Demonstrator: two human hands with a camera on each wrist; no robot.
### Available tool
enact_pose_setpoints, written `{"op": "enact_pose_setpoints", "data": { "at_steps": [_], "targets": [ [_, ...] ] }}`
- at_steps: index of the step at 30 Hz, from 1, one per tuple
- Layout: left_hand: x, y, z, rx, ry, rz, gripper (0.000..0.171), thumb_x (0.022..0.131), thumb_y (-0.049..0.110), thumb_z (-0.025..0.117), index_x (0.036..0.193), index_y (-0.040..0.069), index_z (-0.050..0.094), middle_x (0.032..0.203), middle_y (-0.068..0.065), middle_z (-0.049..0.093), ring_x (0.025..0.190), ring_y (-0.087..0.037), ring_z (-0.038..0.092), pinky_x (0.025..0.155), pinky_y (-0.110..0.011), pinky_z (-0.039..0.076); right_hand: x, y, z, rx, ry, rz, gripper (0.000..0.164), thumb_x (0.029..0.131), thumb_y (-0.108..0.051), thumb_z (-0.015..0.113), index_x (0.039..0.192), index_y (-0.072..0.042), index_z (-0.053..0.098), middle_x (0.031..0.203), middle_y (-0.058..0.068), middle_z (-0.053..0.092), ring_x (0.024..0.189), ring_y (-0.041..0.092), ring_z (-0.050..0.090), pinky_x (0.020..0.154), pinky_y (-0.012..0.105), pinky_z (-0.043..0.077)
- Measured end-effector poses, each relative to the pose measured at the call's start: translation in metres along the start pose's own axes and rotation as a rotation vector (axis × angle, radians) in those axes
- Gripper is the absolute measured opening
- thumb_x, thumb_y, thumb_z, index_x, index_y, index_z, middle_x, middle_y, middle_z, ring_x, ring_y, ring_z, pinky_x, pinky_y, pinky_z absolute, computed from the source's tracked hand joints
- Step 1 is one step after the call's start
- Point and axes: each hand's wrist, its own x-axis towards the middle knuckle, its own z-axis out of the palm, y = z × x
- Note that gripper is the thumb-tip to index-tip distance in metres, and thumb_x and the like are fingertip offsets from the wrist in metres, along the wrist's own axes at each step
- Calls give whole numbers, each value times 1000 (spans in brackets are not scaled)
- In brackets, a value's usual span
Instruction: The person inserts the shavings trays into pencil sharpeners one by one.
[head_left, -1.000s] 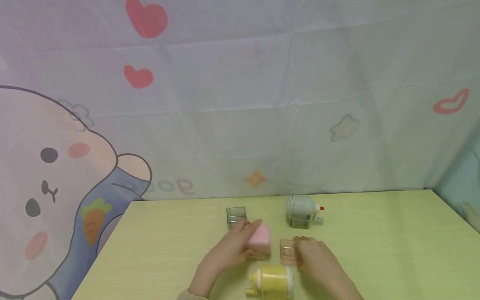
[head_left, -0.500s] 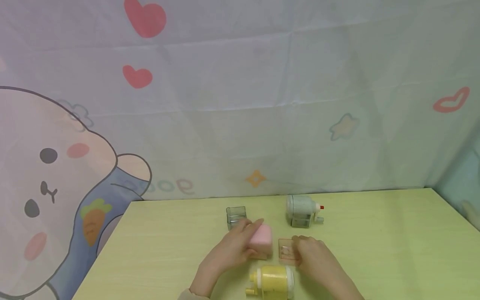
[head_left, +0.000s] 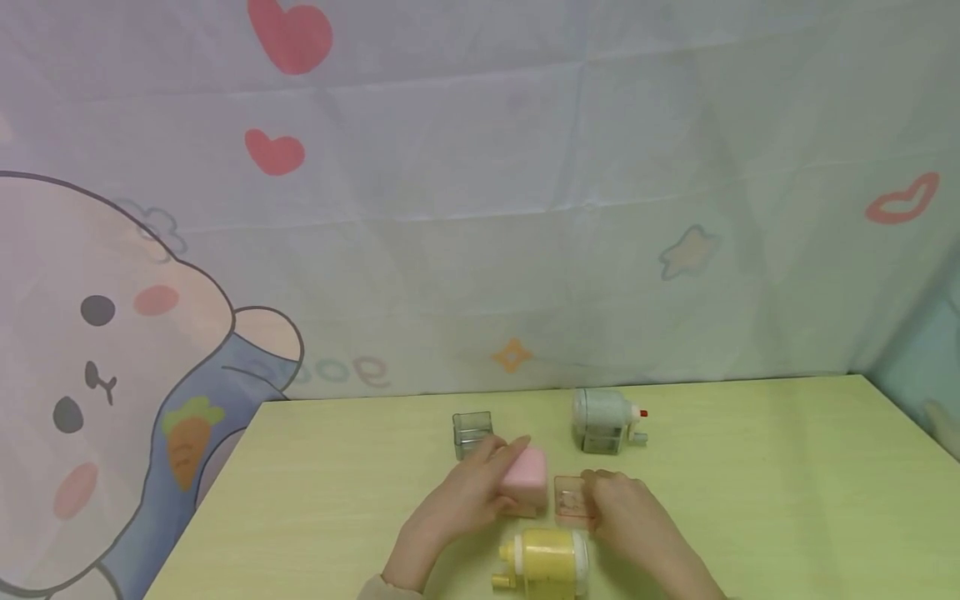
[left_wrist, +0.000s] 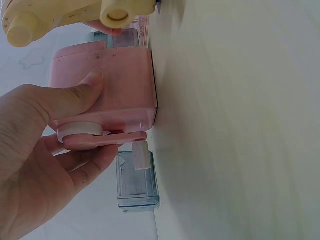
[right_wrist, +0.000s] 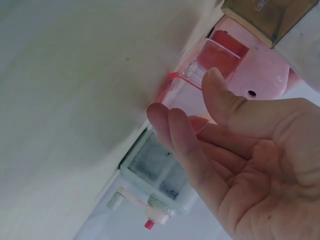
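One heart-printed cloth backdrop (head_left: 450, 167) beyond the grips; beneath, a yellow-green table (head_left: 765, 500). Clamped between thumb and fingers of the left hand (head_left: 471, 492), a pink crank sharpener (left_wrist: 122, 87), opening (right_wrist: 220, 56) toward the right hand (head_left: 628, 508). On the grips' near side, a yellow crank sharpener (head_left: 546, 554); past the right hand, a grey-blue crank sharpener (head_left: 602, 413); just past the left, a smoky clear tray (head_left: 472, 427). Pinched by the right hand, just beside that opening, a clear pink drawer (head_left: 570, 500): probably best kept level and square, sharpener held firm.

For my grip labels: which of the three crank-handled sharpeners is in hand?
The pink sharpener, gripped by the left hand; the yellow sharpener and the grey sharpener at the back stand ungripped.
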Motion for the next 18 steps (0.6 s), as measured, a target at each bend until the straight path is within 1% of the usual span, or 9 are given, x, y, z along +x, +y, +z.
{"op": "enact_pose_setpoints", "data": {
  "at_steps": [5,11,18],
  "targets": [
    [1,2,0,0,1,1,79,72,10,71,140,14,31,111,-7,48,96,-13,45,84,-33,50,1,0,2,-1,0,6,23,52,9,63,64,-9,53,59,-1,52,50,13,43,45,31,44],
    [3,5,0,-6,-1,9,79,72,10,71,140,14,32,112,-7,48,95,-14,46,84,-32,50,0,0,0,6,-10,20,27,52,9,65,62,-10,50,59,-1,51,50,14,42,46,31,44],
    [5,7,3,-15,-7,4,78,73,10,71,140,15,32,111,-6,48,93,-13,47,84,-31,50,-2,1,-1,-6,-4,7,25,52,9,64,63,-10,51,58,-1,51,49,14,43,44,32,44]
  ]
}}
